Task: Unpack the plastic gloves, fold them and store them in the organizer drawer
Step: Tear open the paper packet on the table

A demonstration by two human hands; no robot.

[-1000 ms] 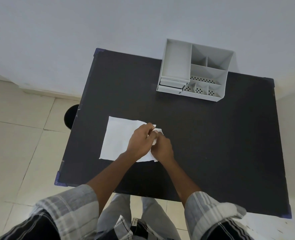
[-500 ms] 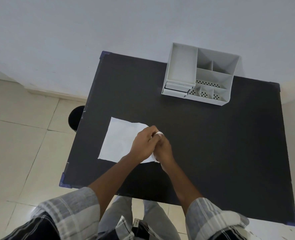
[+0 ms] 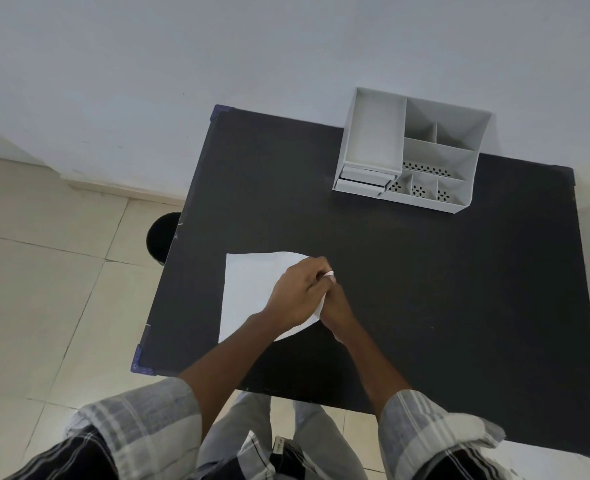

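A flat white glove packet (image 3: 248, 292) lies on the black table (image 3: 425, 289) at its left-middle. My left hand (image 3: 298, 294) and my right hand (image 3: 336, 306) meet over the packet's right edge, fingers closed together on a small white piece (image 3: 329, 276) at that edge. The hands hide most of that edge. A white desk organizer (image 3: 414, 154) stands at the table's far edge by the wall, with its drawers (image 3: 364, 180) at the lower left front, pulled out slightly.
The table's left edge drops to a tiled floor, where a black round bin (image 3: 160, 237) stands beside it. A white wall (image 3: 217, 57) runs behind the table. My legs (image 3: 269, 441) are at the near edge.
Both hands have stayed clasped at the packet's right edge, closing tighter together. The camera view has shifted, so the table and organizer sit lower and further right in frame.
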